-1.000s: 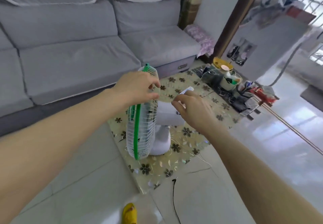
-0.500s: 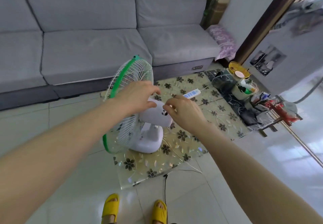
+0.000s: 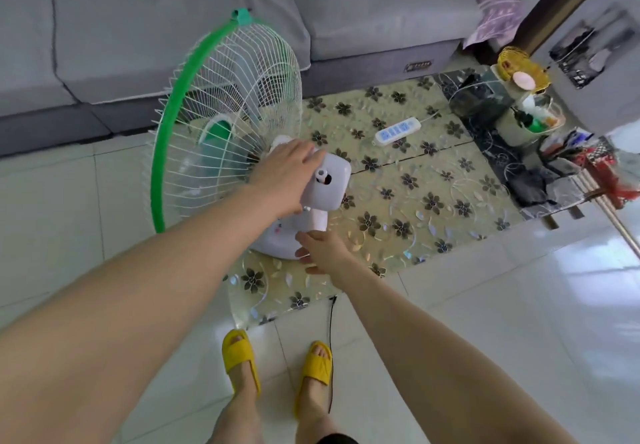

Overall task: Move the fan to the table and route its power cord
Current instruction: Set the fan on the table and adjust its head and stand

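One fan (image 3: pixel 228 138) here, and it stands on the near left corner of the low table (image 3: pixel 450 201), at about nine o'clock on the tabletop, grille overhanging the left edge. Left hand (image 3: pixel 287 177) lies over the motor housing, fingers draped and pressing, a loose hold and not a clenched one. Right hand (image 3: pixel 320 249) is down at the base, at six o'clock from the left hand, fingers curled at the foot; whether it pinches anything, I cannot tell.

Now the relation that matters: one dark cord (image 3: pixel 330 346) drops off the near table edge at six o'clock and runs along the floor between two yellow slippers (image 3: pixel 240 357). One power strip (image 3: pixel 398 131) lies at about one o'clock from the fan's base, well apart, long axis slanting up to the right. The right hand is nearer both cord and strip, so it looks like the one to route.
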